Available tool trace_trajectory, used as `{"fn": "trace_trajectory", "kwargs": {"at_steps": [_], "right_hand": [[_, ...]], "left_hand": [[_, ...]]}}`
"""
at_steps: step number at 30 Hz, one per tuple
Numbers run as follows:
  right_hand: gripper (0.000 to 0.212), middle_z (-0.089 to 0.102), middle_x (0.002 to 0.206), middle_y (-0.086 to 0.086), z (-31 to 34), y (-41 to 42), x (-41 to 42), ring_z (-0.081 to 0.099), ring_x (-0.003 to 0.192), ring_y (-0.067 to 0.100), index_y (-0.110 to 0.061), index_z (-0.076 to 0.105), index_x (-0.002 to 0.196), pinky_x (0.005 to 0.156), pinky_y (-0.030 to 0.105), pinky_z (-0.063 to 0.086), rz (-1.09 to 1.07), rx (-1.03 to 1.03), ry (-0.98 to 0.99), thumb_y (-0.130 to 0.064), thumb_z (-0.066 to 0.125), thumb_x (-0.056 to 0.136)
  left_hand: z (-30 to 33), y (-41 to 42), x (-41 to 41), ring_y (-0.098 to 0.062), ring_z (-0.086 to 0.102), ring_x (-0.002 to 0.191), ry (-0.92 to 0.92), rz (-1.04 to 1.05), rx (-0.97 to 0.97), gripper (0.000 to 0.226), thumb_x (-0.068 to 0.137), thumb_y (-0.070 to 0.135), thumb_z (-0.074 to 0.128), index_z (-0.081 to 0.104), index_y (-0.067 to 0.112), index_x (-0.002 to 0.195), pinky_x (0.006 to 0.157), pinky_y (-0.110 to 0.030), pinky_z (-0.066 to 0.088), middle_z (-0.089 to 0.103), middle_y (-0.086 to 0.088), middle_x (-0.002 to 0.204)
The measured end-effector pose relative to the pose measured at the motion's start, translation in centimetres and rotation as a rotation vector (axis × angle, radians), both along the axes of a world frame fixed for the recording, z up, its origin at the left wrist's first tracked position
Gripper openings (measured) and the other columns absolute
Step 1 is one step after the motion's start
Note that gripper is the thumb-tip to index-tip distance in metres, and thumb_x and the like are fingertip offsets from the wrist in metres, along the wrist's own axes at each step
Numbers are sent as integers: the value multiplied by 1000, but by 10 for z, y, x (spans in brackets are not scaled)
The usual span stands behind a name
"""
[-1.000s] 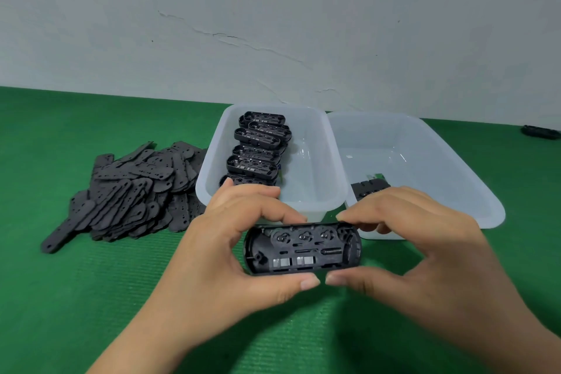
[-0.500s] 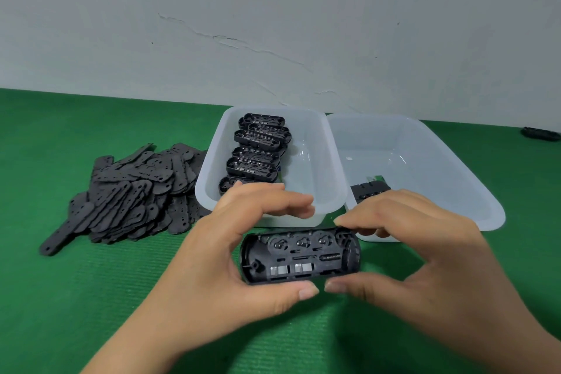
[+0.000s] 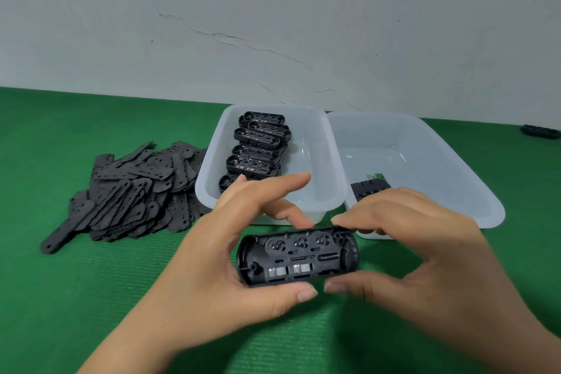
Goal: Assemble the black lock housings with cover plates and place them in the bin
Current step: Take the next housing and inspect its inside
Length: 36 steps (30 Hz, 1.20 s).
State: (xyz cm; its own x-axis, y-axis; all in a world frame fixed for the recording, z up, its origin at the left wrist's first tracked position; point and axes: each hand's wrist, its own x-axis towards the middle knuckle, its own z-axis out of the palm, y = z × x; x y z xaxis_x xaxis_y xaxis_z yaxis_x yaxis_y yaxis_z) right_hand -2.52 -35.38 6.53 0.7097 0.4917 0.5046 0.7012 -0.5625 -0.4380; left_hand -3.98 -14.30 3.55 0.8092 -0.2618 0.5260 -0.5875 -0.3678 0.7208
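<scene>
A black lock housing [image 3: 299, 256] is held open side up above the green mat, its springs and small white parts showing. My left hand [image 3: 230, 255] grips its left end, thumb under the front edge, index finger lifted over the back. My right hand [image 3: 403, 249] pinches its right end between thumb and fingertips. A heap of flat black cover plates [image 3: 130, 191] lies to the left. The left translucent bin [image 3: 321, 191] holds several open housings [image 3: 258, 149]. The right bin [image 3: 473, 188] holds one black part [image 3: 368, 187], partly hidden behind my right hand.
The green mat [image 3: 76, 297] runs to a white wall at the back. A small black part [image 3: 540, 130] lies at the far right edge of the mat. The two bins stand side by side, touching.
Both hands have drawn the housing slightly nearer and lower. My left index finger has lifted off the housing's back edge and now points over the left bin.
</scene>
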Motion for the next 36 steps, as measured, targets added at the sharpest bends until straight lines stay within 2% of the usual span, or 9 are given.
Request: {"fn": "trace_trajectory", "kwargs": {"at_steps": [4,9,14,23,26,36], "right_hand": [[47,66,84,-14,1,0,0,62,80,11,-22,72,90,68,28,47,5,8,-3,-58,68,61],[48,66,84,-13,1,0,-1,63,80,12,-20,72,89,68,28,48,0,-2,1,-59,67,60],[47,66,84,-14,1,1,-1,62,80,11,-22,72,90,68,28,48,3,4,9,-58,67,60],[48,66,84,-14,1,0,-2,62,80,11,-21,72,90,67,28,48,-4,3,9,-59,66,60],[48,66,84,-14,1,0,-1,62,80,11,-22,72,90,67,29,48,-5,1,7,-59,67,60],[49,66,84,-14,1,0,-2,63,80,12,-21,72,90,67,30,48,-6,-5,11,-59,66,60]], "left_hand": [[0,0,0,-9,53,123,16,-18,-1,82,67,33,78,38,35,139,105,-64,27,67,16,111],[0,0,1,-12,54,121,16,3,-7,82,66,35,79,39,36,138,104,-65,28,67,13,105],[0,1,1,-13,50,126,25,-23,-1,85,67,34,78,36,34,141,104,-64,28,68,15,111],[-2,1,1,-18,52,122,17,-15,-5,83,67,34,78,37,34,140,105,-62,29,66,12,106],[-2,0,1,-17,52,124,27,-27,-9,84,68,34,78,36,35,140,105,-63,28,67,15,112],[-2,0,0,-13,52,123,34,-22,-17,83,67,34,77,36,40,139,103,-66,28,67,15,107]]}}
